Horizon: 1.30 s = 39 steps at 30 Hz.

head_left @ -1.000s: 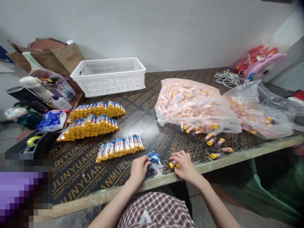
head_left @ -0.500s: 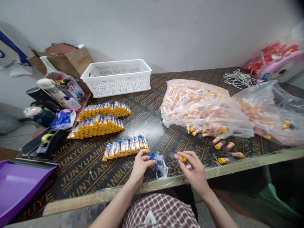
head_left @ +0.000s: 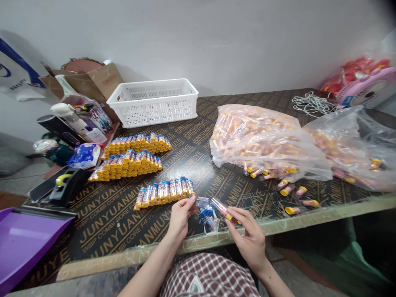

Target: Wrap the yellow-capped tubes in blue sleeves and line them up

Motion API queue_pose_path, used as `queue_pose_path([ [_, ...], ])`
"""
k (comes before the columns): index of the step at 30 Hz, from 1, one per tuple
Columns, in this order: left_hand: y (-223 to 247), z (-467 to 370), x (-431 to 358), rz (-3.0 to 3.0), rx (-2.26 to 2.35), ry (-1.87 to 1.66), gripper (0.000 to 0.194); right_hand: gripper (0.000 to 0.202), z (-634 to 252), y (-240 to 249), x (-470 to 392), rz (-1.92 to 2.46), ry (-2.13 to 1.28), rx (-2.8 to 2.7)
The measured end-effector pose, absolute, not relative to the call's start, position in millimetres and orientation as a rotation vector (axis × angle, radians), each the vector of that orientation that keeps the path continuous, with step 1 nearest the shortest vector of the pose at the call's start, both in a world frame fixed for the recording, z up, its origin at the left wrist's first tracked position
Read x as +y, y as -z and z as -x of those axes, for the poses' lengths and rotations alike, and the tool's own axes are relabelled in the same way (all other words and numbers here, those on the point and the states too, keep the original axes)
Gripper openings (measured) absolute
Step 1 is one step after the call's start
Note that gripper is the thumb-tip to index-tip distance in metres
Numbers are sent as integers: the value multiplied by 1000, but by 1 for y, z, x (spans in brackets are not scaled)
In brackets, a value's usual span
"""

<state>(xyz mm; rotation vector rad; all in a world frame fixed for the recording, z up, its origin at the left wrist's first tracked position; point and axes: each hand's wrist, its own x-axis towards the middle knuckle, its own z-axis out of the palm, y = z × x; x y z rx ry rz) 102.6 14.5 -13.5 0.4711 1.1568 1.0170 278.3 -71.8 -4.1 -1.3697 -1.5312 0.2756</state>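
My left hand [head_left: 182, 214] is closed in a pinch on the edge of a small clear plastic sleeve with blue print [head_left: 202, 201]. In my right hand [head_left: 249, 231] is a clear tube with a yellow cap [head_left: 220, 207], gripped at the cap end. The tube tilts, its clear end pointing up and left at the sleeve; whether they touch I cannot tell. Below both lies a small pile of blue-and-clear sleeves [head_left: 210, 220]. Left of my left hand is a row of blue-wrapped tubes with yellow caps [head_left: 165, 192].
Behind that row are stacked wrapped tubes [head_left: 128, 161] and a white basket [head_left: 154, 109]. Clear bags of capped tubes [head_left: 260, 136] lie at right, with loose tubes [head_left: 287, 189] before them. A tape dispenser [head_left: 66, 185] and purple dustpan [head_left: 31, 243] are left.
My right hand has moved slightly left, turning the tube so its clear end is nearer my left hand. My left hand now has one sleeve held above the pile.
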Motion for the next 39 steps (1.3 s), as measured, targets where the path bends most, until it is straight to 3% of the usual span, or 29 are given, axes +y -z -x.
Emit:
queue_pose_path([
  [13, 8, -110, 8, -646, 1035, -1033, 34, 37, -264, 12, -72, 1298, -553, -1644],
  [16, 2, -110, 5, -590, 968, -956, 44, 41, -264, 15, -68, 1271, -572, -1663],
  [24, -2, -111, -8, -693, 820, -646, 32, 79, -268, 6, -57, 1220, -701, -1766],
  [39, -4, -114, -12, -635, 830, -630, 33, 80, -263, 14, -59, 1100, -843, -1658],
])
